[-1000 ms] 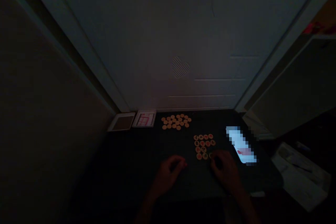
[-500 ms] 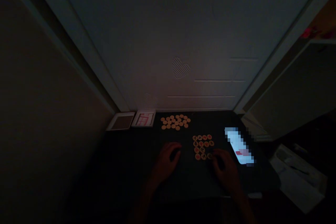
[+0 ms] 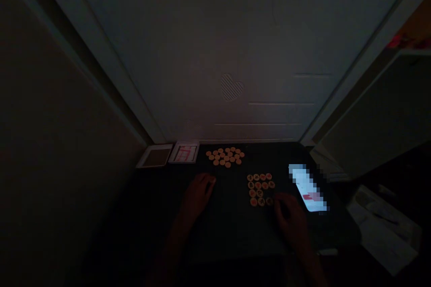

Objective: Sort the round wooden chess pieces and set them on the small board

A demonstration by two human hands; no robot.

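Left hand (image 3: 198, 193) pinches a pale disc (image 3: 213, 180) near loose discs (image 3: 226, 158), while right hand (image 3: 290, 215), grip unclear, sits beside marked discs (image 3: 258, 185), markings too small to read

Very dim overall; the brightest thing is the glowing screen (image 3: 307, 190) at right, partly pixelated into blocks. The table (image 3: 232, 233) sinks to near-black at left, the far panel (image 3: 182, 49) reads dull grey, and fine detail looks soft.

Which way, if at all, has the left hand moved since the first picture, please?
Yes: judged against the heart pattern on the white panel, the left hand has moved left and forward, closer to the panel.
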